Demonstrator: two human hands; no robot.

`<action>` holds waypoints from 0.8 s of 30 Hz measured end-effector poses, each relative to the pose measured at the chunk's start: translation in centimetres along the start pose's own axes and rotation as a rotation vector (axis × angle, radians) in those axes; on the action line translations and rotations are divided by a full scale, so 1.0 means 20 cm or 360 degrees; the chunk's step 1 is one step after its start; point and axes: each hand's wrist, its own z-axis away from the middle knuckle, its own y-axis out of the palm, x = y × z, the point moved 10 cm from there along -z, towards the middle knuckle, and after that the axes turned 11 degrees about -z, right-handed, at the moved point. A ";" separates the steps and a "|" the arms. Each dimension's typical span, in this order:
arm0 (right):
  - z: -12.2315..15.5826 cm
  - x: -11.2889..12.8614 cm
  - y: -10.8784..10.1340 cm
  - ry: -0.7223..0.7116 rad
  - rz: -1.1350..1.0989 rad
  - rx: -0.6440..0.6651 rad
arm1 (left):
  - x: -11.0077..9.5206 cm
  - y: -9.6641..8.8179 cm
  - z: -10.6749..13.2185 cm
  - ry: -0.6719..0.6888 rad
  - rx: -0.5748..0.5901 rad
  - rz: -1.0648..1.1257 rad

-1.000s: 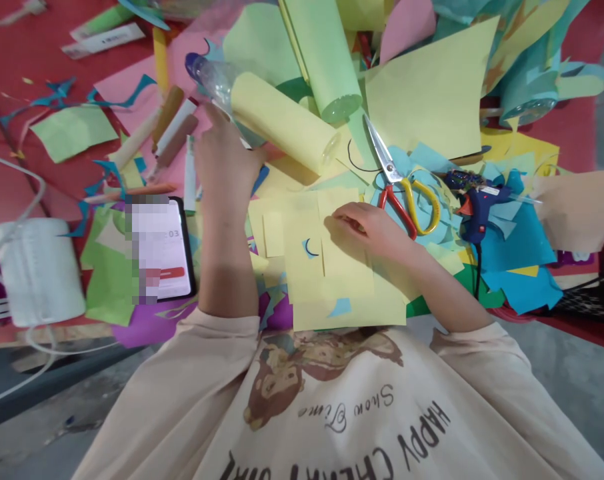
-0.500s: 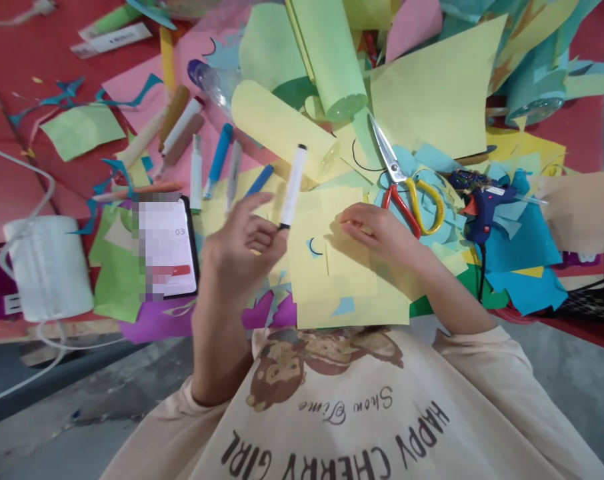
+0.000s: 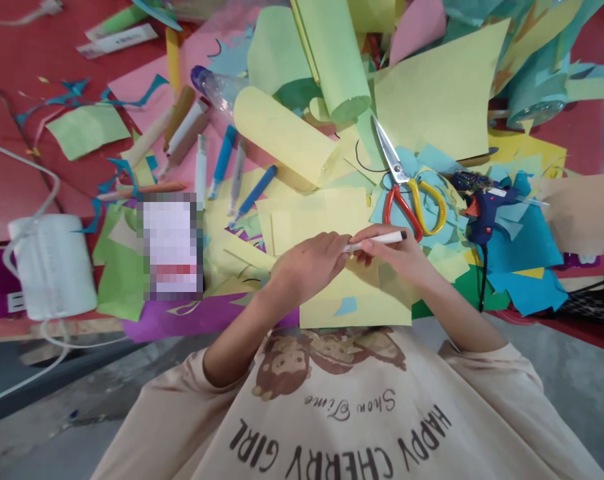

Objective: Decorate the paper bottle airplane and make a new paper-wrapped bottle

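A white marker (image 3: 386,239) with a black end lies nearly level between my two hands. My right hand (image 3: 395,252) is closed around its barrel, the black end sticking out to the right. My left hand (image 3: 312,265) has its fingers pinched at the marker's left end, which they hide. Both hands are over pale yellow sheets of paper (image 3: 327,207). Below them, a small light-blue paper scrap (image 3: 346,306) sits on the lower sheet. Scissors (image 3: 396,167) with one red and one yellow handle lie just beyond my right hand.
A blue glue gun (image 3: 483,217) with a black cord lies to the right. Left are a phone (image 3: 172,247), a white device with a cable (image 3: 52,267) and several markers, a blue one (image 3: 256,193) among them. Paper-wrapped bottles and a yellow paper tube (image 3: 282,137) stretch across the back.
My left hand has brought the marker down and right from an upright hold to my right hand. My right hand, which held no marker before, now grips it too.
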 end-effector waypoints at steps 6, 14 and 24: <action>0.05 -0.04 -0.01 0.0022 -0.0024 -0.0036 | -0.03 0.11 0.02 -0.0022 0.0131 -0.0124; 0.10 -0.03 -0.10 -0.0092 -0.0012 -0.0195 | 0.07 0.00 0.02 -0.0105 -0.0048 -0.0208; 0.11 0.18 -0.35 -0.0459 0.0188 -0.0470 | 0.23 0.01 0.06 -0.0194 -0.0089 -0.0292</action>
